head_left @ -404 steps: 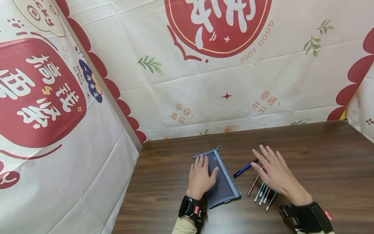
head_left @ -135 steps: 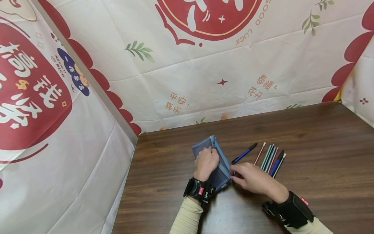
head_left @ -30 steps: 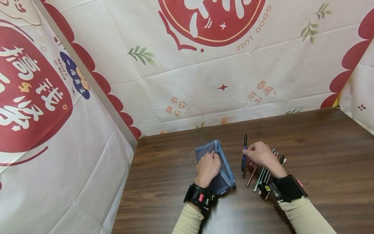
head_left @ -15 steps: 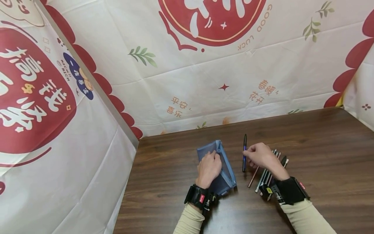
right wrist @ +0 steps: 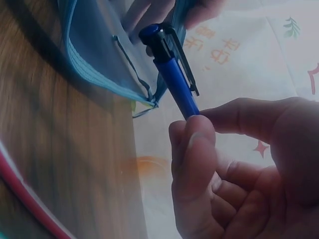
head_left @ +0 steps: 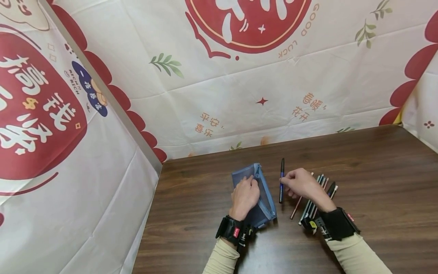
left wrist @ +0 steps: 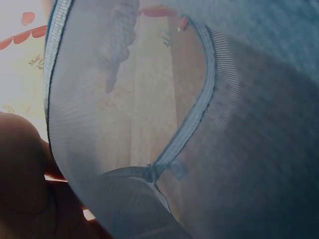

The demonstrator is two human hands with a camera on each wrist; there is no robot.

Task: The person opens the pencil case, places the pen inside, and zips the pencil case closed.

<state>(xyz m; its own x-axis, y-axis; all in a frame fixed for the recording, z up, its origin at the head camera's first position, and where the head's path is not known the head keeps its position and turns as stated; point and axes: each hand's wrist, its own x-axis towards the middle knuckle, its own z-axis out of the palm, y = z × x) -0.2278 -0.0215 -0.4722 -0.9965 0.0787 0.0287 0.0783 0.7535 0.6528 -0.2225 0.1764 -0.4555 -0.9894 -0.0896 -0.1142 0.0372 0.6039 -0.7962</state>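
Observation:
My left hand [head_left: 245, 197] grips the near-left side of a blue mesh pencil pouch [head_left: 268, 190], fingers curled at its edge. The pouch's zipper is undone and its mouth gapes toward the right; the left wrist view looks through the mesh [left wrist: 269, 134] into the opening. Between thumb and fingertips my right hand [head_left: 303, 185] pinches a blue click pen [head_left: 282, 171] with a black clip, held just right of the pouch. Its clip end points at the pouch mouth [right wrist: 87, 74] in the right wrist view.
Under and beside my right wrist lie several pencils [head_left: 309, 207] and a dark blue pen [head_left: 331, 188] on the brown wooden table [head_left: 191, 213]. A white printed cloth [head_left: 219, 95] hangs behind the table, and another [head_left: 102, 190] at the left.
The pouch lay zipped flat under my left hand at first; later it is open and gripped. My right hand has picked up the blue pen and just shifted it slightly left, toward the pouch.

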